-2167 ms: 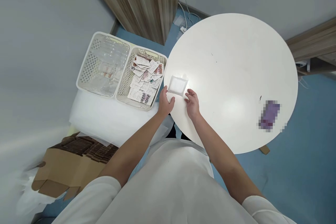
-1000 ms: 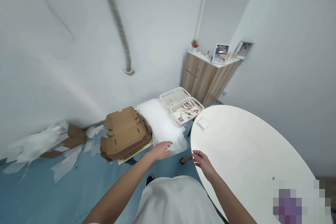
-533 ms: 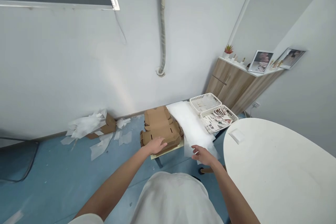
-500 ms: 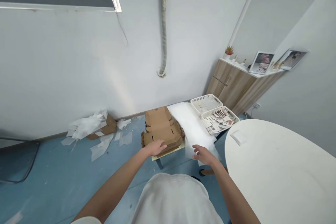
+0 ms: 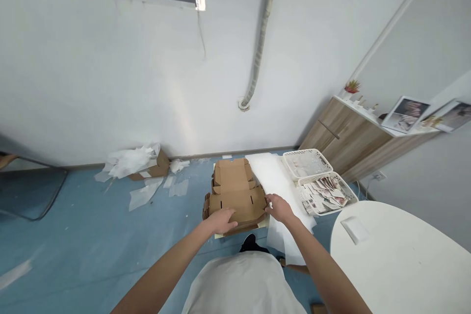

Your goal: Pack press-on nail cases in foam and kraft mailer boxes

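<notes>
Unfolded brown cardboard boxes (image 5: 235, 189) lie flat in a stack on a low stand, the top one showing flaps and two dark slots. My left hand (image 5: 221, 221) rests over the near left part of the top box, fingers stretched and lying flat. At the stack's right edge, my right hand (image 5: 279, 207) has its fingers curled round the rim of the top box; the fingertips are partly hidden. Just right of the boxes are white foam sheets (image 5: 281, 186), passing under my right forearm.
Two white baskets stand beyond the sheets: one basket (image 5: 285, 162) with clear items, another (image 5: 355, 198) with printed cards. A round white table (image 5: 401, 255) is at right, a wooden cabinet (image 5: 353, 147) behind. Packing scraps (image 5: 130, 162) and a carton (image 5: 162, 164) lie on the floor left.
My right hand has moved from above the foam sheets to the right edge of the top box. My left hand lies lower on the cardboard. The view has shifted and tilted.
</notes>
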Demonstrator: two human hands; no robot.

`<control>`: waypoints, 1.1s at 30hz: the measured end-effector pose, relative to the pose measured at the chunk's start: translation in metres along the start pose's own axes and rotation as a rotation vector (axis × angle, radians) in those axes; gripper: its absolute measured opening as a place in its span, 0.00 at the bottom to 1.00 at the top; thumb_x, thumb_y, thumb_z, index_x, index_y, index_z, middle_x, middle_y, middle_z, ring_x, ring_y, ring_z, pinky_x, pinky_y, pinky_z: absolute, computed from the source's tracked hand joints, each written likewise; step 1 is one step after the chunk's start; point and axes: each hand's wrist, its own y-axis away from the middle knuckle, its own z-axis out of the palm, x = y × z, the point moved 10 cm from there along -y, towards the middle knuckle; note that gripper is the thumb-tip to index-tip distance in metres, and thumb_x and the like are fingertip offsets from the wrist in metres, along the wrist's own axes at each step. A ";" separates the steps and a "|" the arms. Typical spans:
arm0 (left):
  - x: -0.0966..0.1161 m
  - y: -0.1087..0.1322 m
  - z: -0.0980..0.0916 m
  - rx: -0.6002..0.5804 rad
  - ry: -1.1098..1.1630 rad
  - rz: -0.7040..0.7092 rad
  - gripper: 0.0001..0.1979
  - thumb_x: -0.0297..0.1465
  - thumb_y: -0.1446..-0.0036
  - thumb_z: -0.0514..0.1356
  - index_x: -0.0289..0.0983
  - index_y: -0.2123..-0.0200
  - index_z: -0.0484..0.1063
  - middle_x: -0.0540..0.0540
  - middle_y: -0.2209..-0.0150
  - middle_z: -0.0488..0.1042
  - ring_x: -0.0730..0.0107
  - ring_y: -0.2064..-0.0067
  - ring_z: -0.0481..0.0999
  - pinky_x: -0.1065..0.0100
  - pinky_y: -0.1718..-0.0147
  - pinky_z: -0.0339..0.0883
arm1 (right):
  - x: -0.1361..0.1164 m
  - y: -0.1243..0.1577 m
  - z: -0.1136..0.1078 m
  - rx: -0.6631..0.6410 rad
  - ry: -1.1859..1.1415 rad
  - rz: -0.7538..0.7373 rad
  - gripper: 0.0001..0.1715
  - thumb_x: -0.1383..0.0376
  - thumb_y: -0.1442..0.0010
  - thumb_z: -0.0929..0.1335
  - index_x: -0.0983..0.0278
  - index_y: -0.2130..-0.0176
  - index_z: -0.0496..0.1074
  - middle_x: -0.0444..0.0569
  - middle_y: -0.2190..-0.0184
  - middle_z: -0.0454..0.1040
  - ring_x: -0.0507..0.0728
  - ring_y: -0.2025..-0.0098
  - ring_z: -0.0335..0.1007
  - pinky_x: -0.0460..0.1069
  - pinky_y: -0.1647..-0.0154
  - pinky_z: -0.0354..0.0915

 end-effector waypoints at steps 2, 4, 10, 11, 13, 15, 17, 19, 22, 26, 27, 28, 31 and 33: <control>-0.001 -0.004 0.001 0.030 0.022 -0.022 0.26 0.44 0.49 0.51 0.36 0.50 0.62 0.39 0.51 0.68 0.54 0.51 0.67 0.60 0.56 0.60 | -0.007 -0.015 0.004 -0.007 0.103 0.019 0.19 0.69 0.52 0.65 0.62 0.57 0.64 0.51 0.61 0.70 0.57 0.62 0.68 0.47 0.68 0.57; -0.003 -0.009 0.004 0.068 0.039 -0.060 0.25 0.44 0.49 0.51 0.36 0.51 0.63 0.39 0.53 0.68 0.55 0.52 0.67 0.61 0.56 0.60 | -0.012 -0.025 0.012 -0.027 0.175 0.028 0.18 0.67 0.51 0.65 0.61 0.57 0.62 0.51 0.63 0.71 0.58 0.63 0.68 0.48 0.69 0.56; -0.009 -0.022 0.018 0.138 0.011 -0.212 0.27 0.47 0.55 0.56 0.35 0.56 0.66 0.39 0.55 0.66 0.53 0.55 0.68 0.58 0.59 0.61 | -0.006 -0.035 0.041 -0.087 0.238 0.076 0.09 0.68 0.47 0.62 0.64 0.62 0.60 0.55 0.69 0.73 0.59 0.67 0.70 0.49 0.69 0.55; -0.010 -0.023 0.020 0.139 0.007 -0.235 0.26 0.47 0.55 0.55 0.36 0.56 0.66 0.39 0.56 0.66 0.53 0.55 0.68 0.58 0.59 0.62 | -0.003 -0.035 0.043 -0.086 0.230 0.094 0.08 0.69 0.47 0.61 0.65 0.63 0.60 0.56 0.70 0.73 0.60 0.67 0.70 0.50 0.69 0.55; -0.012 -0.023 0.021 0.150 0.007 -0.280 0.27 0.48 0.56 0.56 0.36 0.56 0.65 0.40 0.56 0.65 0.53 0.55 0.67 0.59 0.59 0.62 | 0.003 -0.034 0.045 -0.075 0.178 0.108 0.08 0.71 0.47 0.60 0.65 0.64 0.60 0.56 0.72 0.72 0.60 0.69 0.70 0.50 0.69 0.55; -0.014 -0.023 0.021 0.162 0.018 -0.309 0.30 0.49 0.57 0.57 0.37 0.54 0.64 0.41 0.55 0.64 0.54 0.55 0.67 0.59 0.59 0.61 | 0.009 -0.033 0.044 -0.059 0.051 0.108 0.09 0.71 0.47 0.59 0.65 0.63 0.60 0.54 0.73 0.72 0.59 0.70 0.69 0.50 0.69 0.56; -0.016 -0.023 0.021 0.165 0.039 -0.315 0.30 0.49 0.57 0.57 0.37 0.53 0.63 0.41 0.54 0.64 0.55 0.55 0.67 0.60 0.58 0.61 | 0.017 -0.030 0.044 -0.042 -0.150 0.122 0.10 0.69 0.48 0.58 0.64 0.62 0.60 0.50 0.73 0.71 0.57 0.71 0.68 0.48 0.71 0.57; -0.016 -0.022 0.022 0.167 0.060 -0.294 0.29 0.48 0.54 0.55 0.38 0.52 0.62 0.42 0.53 0.64 0.57 0.55 0.67 0.61 0.58 0.61 | 0.026 -0.028 0.045 -0.022 -0.374 0.150 0.11 0.67 0.48 0.57 0.62 0.63 0.61 0.47 0.72 0.71 0.55 0.71 0.67 0.48 0.71 0.58; -0.009 -0.024 0.023 0.162 0.036 -0.175 0.24 0.47 0.48 0.51 0.38 0.53 0.63 0.42 0.55 0.65 0.59 0.55 0.66 0.62 0.58 0.60 | 0.036 -0.022 0.046 0.031 -0.644 0.205 0.13 0.63 0.47 0.57 0.62 0.61 0.61 0.46 0.69 0.71 0.54 0.69 0.67 0.48 0.69 0.61; 0.003 -0.030 0.030 0.122 -0.114 -0.023 0.14 0.34 0.40 0.44 0.37 0.61 0.67 0.42 0.61 0.68 0.61 0.55 0.65 0.62 0.56 0.58 | 0.030 -0.005 0.034 0.152 -0.706 0.209 0.20 0.59 0.45 0.57 0.64 0.53 0.59 0.51 0.61 0.70 0.57 0.61 0.67 0.51 0.61 0.62; 0.003 -0.032 0.031 0.125 -0.146 -0.015 0.13 0.30 0.40 0.43 0.37 0.62 0.66 0.42 0.62 0.68 0.61 0.55 0.66 0.62 0.56 0.58 | 0.022 0.002 0.025 0.215 -0.633 0.178 0.23 0.58 0.45 0.58 0.65 0.51 0.58 0.53 0.57 0.69 0.58 0.57 0.65 0.52 0.57 0.60; 0.004 -0.034 0.030 0.131 -0.171 -0.012 0.13 0.26 0.41 0.43 0.37 0.62 0.66 0.42 0.62 0.68 0.61 0.56 0.66 0.62 0.57 0.59 | 0.011 0.009 0.017 0.275 -0.534 0.131 0.25 0.59 0.45 0.59 0.65 0.49 0.57 0.55 0.54 0.67 0.59 0.53 0.62 0.54 0.54 0.58; 0.007 -0.038 0.025 0.146 -0.205 -0.016 0.13 0.21 0.45 0.44 0.36 0.63 0.65 0.42 0.64 0.68 0.62 0.59 0.67 0.63 0.59 0.60 | -0.041 0.028 0.024 0.189 -0.264 -0.094 0.21 0.60 0.45 0.60 0.63 0.51 0.61 0.55 0.53 0.66 0.60 0.49 0.59 0.55 0.48 0.52; 0.013 -0.037 0.018 0.178 -0.221 -0.005 0.12 0.21 0.45 0.44 0.36 0.64 0.65 0.43 0.65 0.67 0.63 0.60 0.67 0.63 0.60 0.60 | -0.072 0.039 0.052 0.007 -0.136 -0.255 0.19 0.61 0.45 0.61 0.60 0.53 0.64 0.52 0.53 0.68 0.60 0.49 0.60 0.55 0.46 0.49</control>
